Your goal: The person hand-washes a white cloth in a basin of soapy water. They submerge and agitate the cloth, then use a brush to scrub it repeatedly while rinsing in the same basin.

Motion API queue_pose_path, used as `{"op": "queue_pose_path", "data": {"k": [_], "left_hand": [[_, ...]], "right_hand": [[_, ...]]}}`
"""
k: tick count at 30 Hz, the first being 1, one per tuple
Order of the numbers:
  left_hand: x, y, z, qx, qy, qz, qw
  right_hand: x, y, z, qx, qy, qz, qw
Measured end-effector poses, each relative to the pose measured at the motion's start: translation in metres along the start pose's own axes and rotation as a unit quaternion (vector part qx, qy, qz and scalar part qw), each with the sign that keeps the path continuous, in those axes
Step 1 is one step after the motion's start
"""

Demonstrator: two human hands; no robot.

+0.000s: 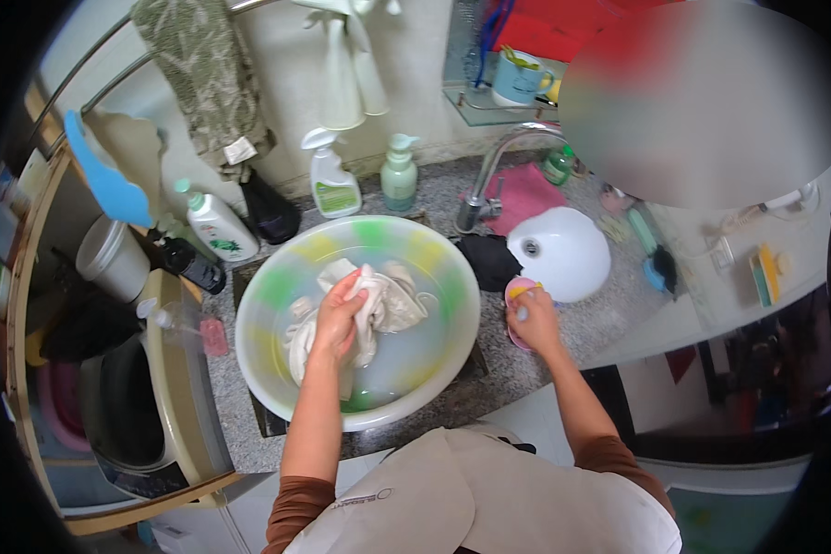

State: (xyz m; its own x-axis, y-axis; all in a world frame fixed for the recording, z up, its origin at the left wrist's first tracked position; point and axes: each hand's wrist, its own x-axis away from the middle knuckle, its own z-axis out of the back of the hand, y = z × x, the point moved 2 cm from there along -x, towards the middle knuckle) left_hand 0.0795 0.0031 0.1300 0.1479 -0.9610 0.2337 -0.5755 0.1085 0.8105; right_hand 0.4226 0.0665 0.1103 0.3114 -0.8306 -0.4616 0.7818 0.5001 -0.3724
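Note:
My left hand (338, 317) is closed on a wet off-white cloth (395, 300), bunched up above cloudy water. More of the cloth hangs down into a large round plastic basin (457, 369) with green and yellow patches. To the right, on the granite counter, my right hand (534, 320) has its fingers drawn together at a small pink dish (513, 339). A small pale bluish piece shows at its fingertips, too covered to name. Just beyond that hand lie a black cloth (489, 261) and a white oval washbasin (582, 263).
Behind the basin stand a spray bottle (331, 175), a green pump bottle (399, 173) and a white pump bottle (220, 226). The faucet (475, 198) rises beside a pink cloth (531, 194). A washing machine (157, 369) is at the left. A brush (651, 245) lies on the right.

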Motion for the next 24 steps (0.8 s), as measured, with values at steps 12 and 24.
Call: {"op": "queue_pose_path", "data": {"k": [12, 24], "left_hand": [[-0.001, 0.0, 0.015, 0.017, 0.047, -0.007, 0.999], [-0.01, -0.003, 0.03, 0.095, 0.017, 0.025, 0.995]], "right_hand": [[0.004, 0.007, -0.009, -0.049, 0.004, 0.036, 0.998], [-0.092, -0.192, -0.142, -0.479, -0.163, -0.11, 0.855]]}}
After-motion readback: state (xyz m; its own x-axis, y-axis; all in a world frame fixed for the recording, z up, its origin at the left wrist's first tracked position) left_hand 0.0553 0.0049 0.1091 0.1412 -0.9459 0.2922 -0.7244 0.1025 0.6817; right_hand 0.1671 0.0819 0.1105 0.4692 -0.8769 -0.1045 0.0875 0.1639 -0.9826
